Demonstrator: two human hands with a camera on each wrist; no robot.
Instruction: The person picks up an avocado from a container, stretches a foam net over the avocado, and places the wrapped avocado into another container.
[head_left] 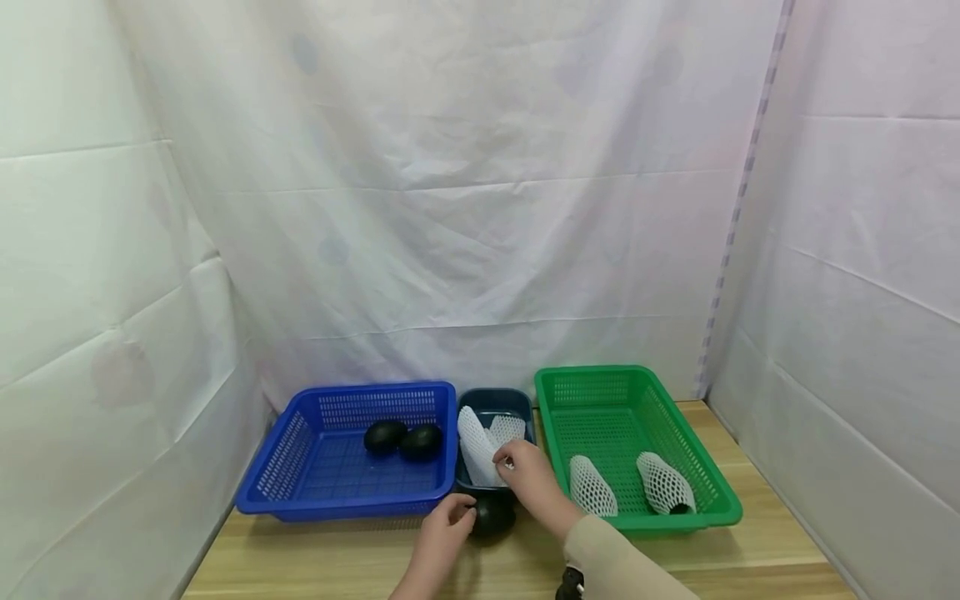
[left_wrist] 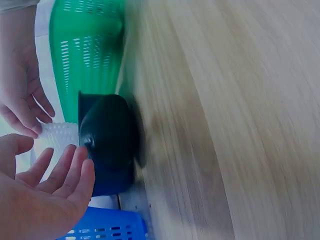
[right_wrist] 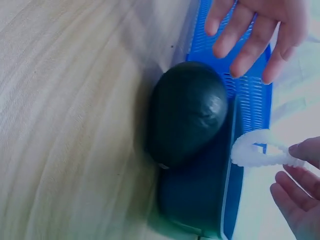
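A dark avocado point(head_left: 493, 518) lies on the table in front of the small dark teal bin point(head_left: 497, 395). Just to its left, my left hand point(head_left: 444, 533) has its fingers loosely extended; in the right wrist view they hang apart from the avocado point(right_wrist: 187, 112). Over the bin's near rim, my right hand point(head_left: 528, 477) pinches the edge of a white foam net sleeve point(right_wrist: 247, 152) between thumb and fingers, its mouth partly spread. White foam net sleeves point(head_left: 474, 442) lie in the bin, partly hidden by this hand.
To the left stands a blue basket point(head_left: 330, 505) holding two avocados point(head_left: 422, 442). On the right, a green basket point(head_left: 600, 392) contains two sleeved pieces point(head_left: 592, 486), one showing a dark end. White cloth point(head_left: 480, 250) hangs behind and along both sides of the wooden table point(head_left: 330, 558).
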